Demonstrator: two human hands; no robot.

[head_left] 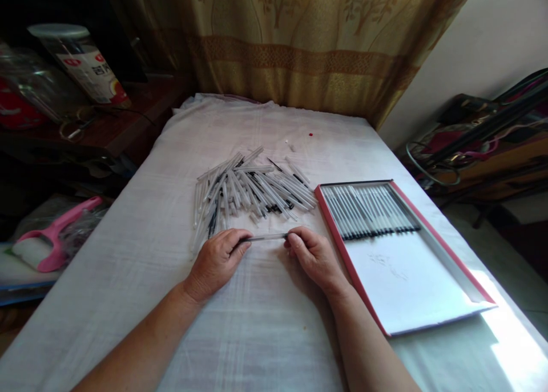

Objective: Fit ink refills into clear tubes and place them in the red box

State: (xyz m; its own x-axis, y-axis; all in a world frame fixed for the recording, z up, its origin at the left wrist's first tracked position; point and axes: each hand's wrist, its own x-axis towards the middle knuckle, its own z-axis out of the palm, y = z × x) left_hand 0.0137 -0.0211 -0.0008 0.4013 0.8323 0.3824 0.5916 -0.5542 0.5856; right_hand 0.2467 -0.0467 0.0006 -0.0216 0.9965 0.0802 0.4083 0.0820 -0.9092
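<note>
A slim clear pen [268,237] lies level between my two hands, just in front of the pile. My left hand [220,261] pinches its left end with thumb and fingers. At the other end, where it is dark, my right hand [314,258] grips it between thumb and forefinger. Beyond them spreads a loose heap of clear pen barrels [257,186], with black parts mixed in. To the right sits a shallow red-edged box [349,261], and a row of pens [368,209] with black ends fills its far part, side by side.
A pale checked cloth [171,335] covers the table. A tiny red piece [310,134] lies near the back. On the left stand a lidded jar [85,67] on a dark cabinet and a pink-handled roller [55,238]. A gold curtain [291,49] hangs behind.
</note>
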